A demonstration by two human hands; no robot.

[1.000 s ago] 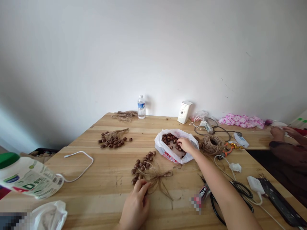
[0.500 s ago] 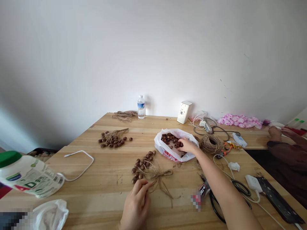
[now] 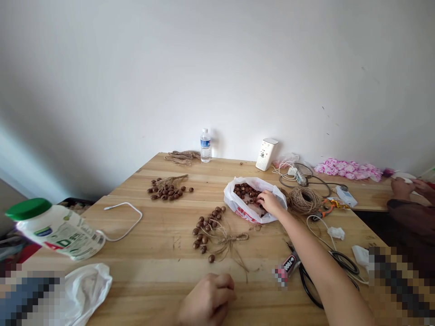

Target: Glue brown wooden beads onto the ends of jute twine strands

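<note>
Because the white plastic bag (image 3: 231,198) is spread open, its brown nuts (image 3: 245,190) are easily reached by the right hand (image 3: 271,204), dipped among them; whether one is pinched cannot be told. Nearer than the bag, twine-bound nuts (image 3: 205,227) are fanned, apparently to separate strands. Nearer yet, the left hand (image 3: 209,299) is curled, its contents, if any, hidden. Right of the bag, a twine coil (image 3: 306,206) is set.

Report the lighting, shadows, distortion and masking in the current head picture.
Head view: wall unevenly lit, darker toward the left; head view: soft shadow right of the water bottle; head view: green-capped jar seems stretched, perhaps by the lens; head view: pixel blocks mask both lower corners; head view: detail at the right hand too small to read.
</note>
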